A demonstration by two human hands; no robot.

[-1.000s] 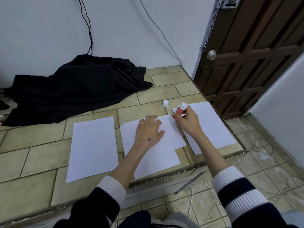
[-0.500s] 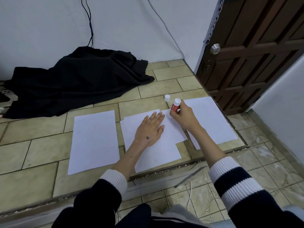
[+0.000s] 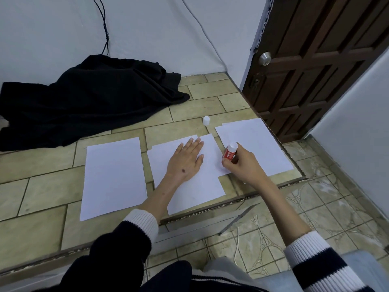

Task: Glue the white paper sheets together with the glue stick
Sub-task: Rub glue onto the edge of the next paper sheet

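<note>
A spare white paper sheet (image 3: 113, 175) lies alone on the tiled floor (image 3: 42, 186), waiting its turn. My left hand (image 3: 186, 161) presses flat, fingers spread and gripping nothing, on the overlapped white sheets (image 3: 195, 186) so they cannot slide. My right hand (image 3: 242, 163) curls its fingers (image 3: 226, 164) around the red glue stick (image 3: 230, 151), tilted, over their right edge. Its small white cap (image 3: 206, 120) stands aside beyond them.

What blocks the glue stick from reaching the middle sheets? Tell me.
Nothing visible does. The glue stick, held in the right hand, already hovers over the right edge of the middle sheets. The left hand lies flat further left, clear of that edge.
</note>
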